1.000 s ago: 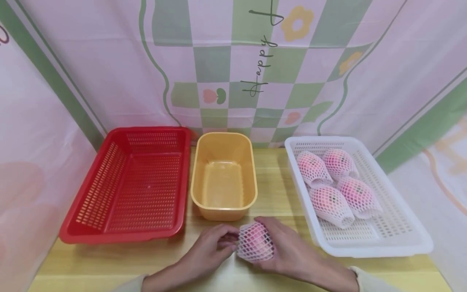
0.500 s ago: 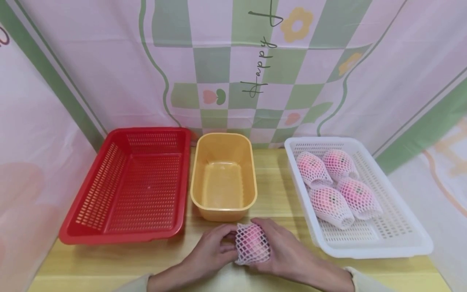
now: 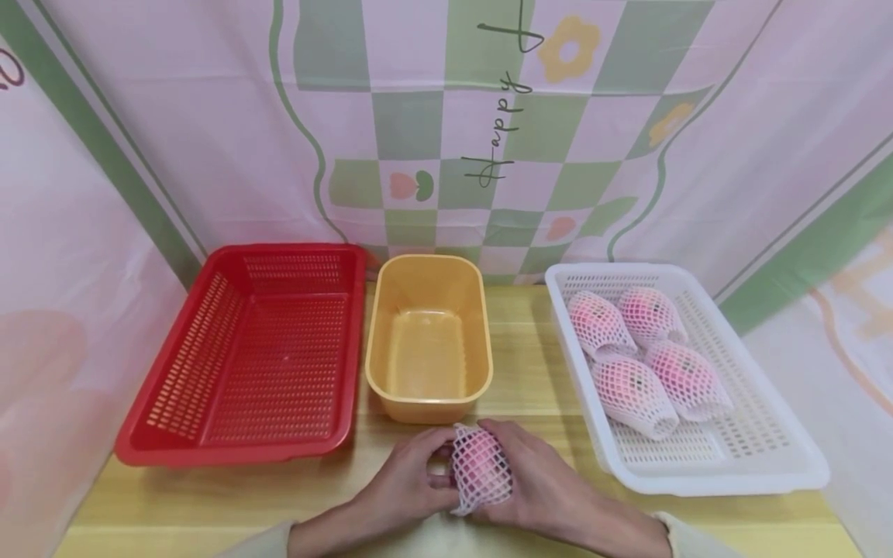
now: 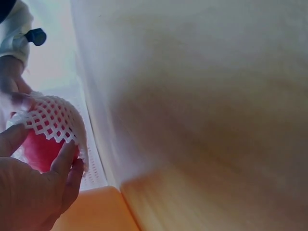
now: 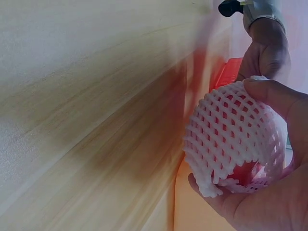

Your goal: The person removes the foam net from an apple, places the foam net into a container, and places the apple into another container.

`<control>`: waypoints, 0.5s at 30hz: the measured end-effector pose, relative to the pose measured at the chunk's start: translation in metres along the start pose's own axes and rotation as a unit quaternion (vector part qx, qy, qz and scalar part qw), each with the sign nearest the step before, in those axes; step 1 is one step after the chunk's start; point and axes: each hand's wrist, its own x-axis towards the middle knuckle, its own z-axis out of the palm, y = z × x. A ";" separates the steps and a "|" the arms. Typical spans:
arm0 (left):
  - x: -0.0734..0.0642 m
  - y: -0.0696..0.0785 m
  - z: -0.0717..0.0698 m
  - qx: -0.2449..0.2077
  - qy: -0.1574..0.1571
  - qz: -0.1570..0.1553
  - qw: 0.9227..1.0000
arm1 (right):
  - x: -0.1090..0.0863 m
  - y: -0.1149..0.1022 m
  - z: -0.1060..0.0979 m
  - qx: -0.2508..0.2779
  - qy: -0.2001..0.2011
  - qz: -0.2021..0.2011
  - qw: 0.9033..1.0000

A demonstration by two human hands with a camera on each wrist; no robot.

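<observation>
In the head view, a red fruit in a white foam net sleeve [image 3: 480, 469] is held between both hands above the table's front part. My right hand [image 3: 547, 480] grips it from the right, thumb above and fingers below, over the net. My left hand [image 3: 401, 480] has its curled thumb and fingers at the sleeve's left end. In the left wrist view, those fingers are at the sleeve's open rim, where bare red fruit [image 4: 38, 150] shows. The right wrist view has the foam net [image 5: 228, 127] covering most of the fruit; its kind is unclear.
A red perforated basket [image 3: 279, 448] stands at left. A yellow-orange bin [image 3: 429, 408] stands behind the hands. At right, a white basket [image 3: 718, 484] holds several netted fruits [image 3: 631, 387]. A patterned curtain [image 3: 474, 116] hangs behind the wooden table [image 3: 516, 341].
The netted fruit has moved slightly left, towards my left hand, and tilted. My right hand has shifted left with it, and the left fingers have come further onto the sleeve's end.
</observation>
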 end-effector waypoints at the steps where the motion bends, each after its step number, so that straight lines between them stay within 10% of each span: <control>1: 0.000 -0.001 0.000 0.000 -0.002 0.001 1.000 | 0.000 0.000 0.000 0.001 0.000 -0.002 1.000; 15: -0.004 -0.001 0.001 0.067 -0.017 0.012 0.998 | 0.003 -0.001 0.001 0.041 -0.018 -0.007 0.999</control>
